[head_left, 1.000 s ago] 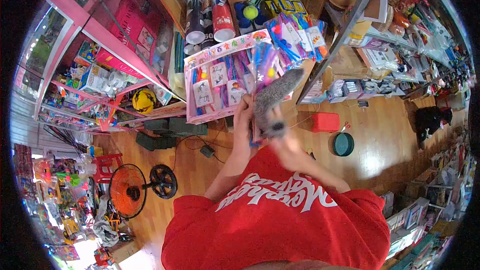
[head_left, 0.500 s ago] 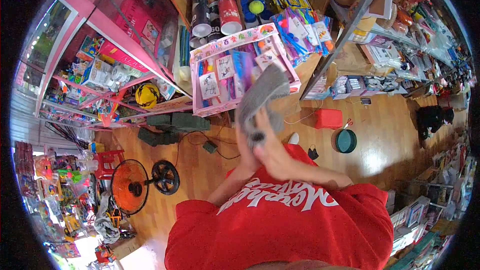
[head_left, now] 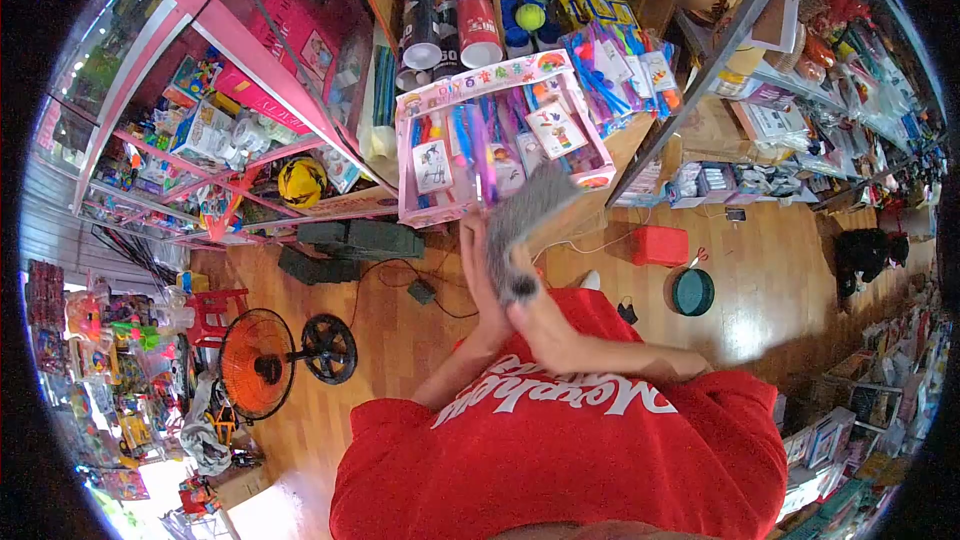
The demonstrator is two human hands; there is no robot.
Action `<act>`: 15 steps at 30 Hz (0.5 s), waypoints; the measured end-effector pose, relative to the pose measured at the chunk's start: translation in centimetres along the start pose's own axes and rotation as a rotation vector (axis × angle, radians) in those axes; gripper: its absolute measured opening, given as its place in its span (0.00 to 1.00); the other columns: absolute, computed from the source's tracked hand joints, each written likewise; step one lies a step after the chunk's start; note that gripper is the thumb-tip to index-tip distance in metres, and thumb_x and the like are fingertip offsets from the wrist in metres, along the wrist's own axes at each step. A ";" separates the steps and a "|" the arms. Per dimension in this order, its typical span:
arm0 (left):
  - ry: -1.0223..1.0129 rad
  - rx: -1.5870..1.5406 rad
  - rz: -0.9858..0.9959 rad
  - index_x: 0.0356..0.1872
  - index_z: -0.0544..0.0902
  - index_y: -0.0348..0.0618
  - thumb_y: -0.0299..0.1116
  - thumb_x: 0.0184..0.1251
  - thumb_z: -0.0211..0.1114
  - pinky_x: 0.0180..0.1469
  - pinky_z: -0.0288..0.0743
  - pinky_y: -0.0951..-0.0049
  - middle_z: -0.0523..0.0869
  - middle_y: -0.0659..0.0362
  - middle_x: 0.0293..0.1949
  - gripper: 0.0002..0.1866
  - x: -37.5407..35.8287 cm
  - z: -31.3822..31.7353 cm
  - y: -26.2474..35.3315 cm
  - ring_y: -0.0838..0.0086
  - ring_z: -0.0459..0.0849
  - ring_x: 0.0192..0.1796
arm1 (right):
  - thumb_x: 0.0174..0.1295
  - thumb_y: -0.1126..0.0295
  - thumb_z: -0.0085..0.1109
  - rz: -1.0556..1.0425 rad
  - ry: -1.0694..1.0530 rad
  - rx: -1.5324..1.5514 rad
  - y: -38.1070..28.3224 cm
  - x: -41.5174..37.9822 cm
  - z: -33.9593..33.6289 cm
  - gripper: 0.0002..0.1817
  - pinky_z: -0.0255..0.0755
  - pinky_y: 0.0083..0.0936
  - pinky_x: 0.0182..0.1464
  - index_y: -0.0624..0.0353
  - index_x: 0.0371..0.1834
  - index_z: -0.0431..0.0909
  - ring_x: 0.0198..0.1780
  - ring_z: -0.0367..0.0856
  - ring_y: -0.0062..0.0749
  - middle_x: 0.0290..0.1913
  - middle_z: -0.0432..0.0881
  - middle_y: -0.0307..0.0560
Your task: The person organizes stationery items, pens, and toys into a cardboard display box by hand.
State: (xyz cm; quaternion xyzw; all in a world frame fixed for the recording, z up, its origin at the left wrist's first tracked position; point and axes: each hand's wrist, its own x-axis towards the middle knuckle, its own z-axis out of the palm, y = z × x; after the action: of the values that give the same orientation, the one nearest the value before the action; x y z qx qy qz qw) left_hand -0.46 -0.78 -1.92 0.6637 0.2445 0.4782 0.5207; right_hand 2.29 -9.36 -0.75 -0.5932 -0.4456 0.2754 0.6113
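A long grey cloth-like piece point(head_left: 535, 202) with a dark round end is sandwiched between my hands, blurred by motion; its exact kind cannot be made out. My left hand point(head_left: 484, 285) presses along its left side with fingers fairly straight. From the right, my right hand point(head_left: 545, 325) grips its lower part, fingers partly covered by the grey material. Its upper end hangs over the front edge of a pink-rimmed display box point(head_left: 440, 212) that holds colourful craft packs and picture cards point(head_left: 432, 166).
Colourful plastic packs point(head_left: 625, 75) lie right of the box, with racket tubes point(head_left: 478, 35) behind. A pink-framed glass cabinet point(head_left: 270, 75) stands left. On the wooden floor are a fan point(head_left: 258, 364), a red box point(head_left: 660, 246), a green basin point(head_left: 692, 292) and a cable point(head_left: 385, 275).
The grey piece has swung lower, and its upper end now points more to the right. Both hands stay pressed around it. The view has shifted slightly, placing the box lower and farther right.
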 end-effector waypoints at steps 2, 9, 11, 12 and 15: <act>0.020 0.002 -0.016 0.43 0.69 0.38 0.38 0.75 0.45 0.54 0.64 0.74 0.70 0.60 0.43 0.12 0.2 0.0 -0.5 0.75 0.70 0.46 | 0.72 0.53 0.35 -0.005 -0.041 0.076 0.0 -1.0 0.5 0.38 0.30 0.34 0.74 0.72 0.73 0.39 0.77 0.34 0.50 0.76 0.37 0.64; -0.201 -0.629 -0.520 0.54 0.69 0.43 0.41 0.76 0.46 0.58 0.63 0.74 0.73 0.60 0.52 0.15 -4.5 0.9 -0.4 0.77 0.71 0.54 | 0.74 0.57 0.31 0.298 0.154 0.290 -0.7 4.9 -4.1 0.29 0.43 0.31 0.71 0.67 0.70 0.50 0.70 0.51 0.40 0.67 0.57 0.55; -0.080 -0.512 -0.374 0.52 0.69 0.42 0.41 0.77 0.46 0.56 0.65 0.75 0.73 0.59 0.48 0.15 -2.7 1.7 0.6 0.78 0.71 0.52 | 0.74 0.58 0.31 0.177 0.080 0.206 0.1 3.1 -2.5 0.29 0.40 0.30 0.72 0.67 0.71 0.47 0.72 0.47 0.40 0.70 0.53 0.54; -0.016 -0.299 -0.241 0.50 0.70 0.41 0.41 0.76 0.46 0.55 0.66 0.74 0.73 0.59 0.46 0.14 -1.0 1.3 1.9 0.77 0.71 0.51 | 0.74 0.58 0.31 0.130 0.038 0.187 0.5 1.9 -1.5 0.29 0.38 0.30 0.73 0.67 0.71 0.46 0.73 0.45 0.39 0.71 0.51 0.54; -0.041 -0.446 -0.315 0.50 0.69 0.40 0.41 0.76 0.47 0.58 0.63 0.72 0.72 0.57 0.54 0.15 0.0 -0.9 0.9 0.76 0.70 0.53 | 0.75 0.57 0.23 0.096 -0.131 0.117 0.6 -0.9 0.3 0.30 0.31 0.28 0.74 0.67 0.73 0.41 0.76 0.35 0.34 0.75 0.43 0.50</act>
State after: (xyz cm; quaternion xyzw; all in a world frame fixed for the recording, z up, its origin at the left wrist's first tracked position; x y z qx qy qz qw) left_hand -1.39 -0.67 -1.11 0.4960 0.2226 0.4198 0.7268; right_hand 1.77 -9.93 -1.59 -0.5578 -0.4388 0.3679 0.6008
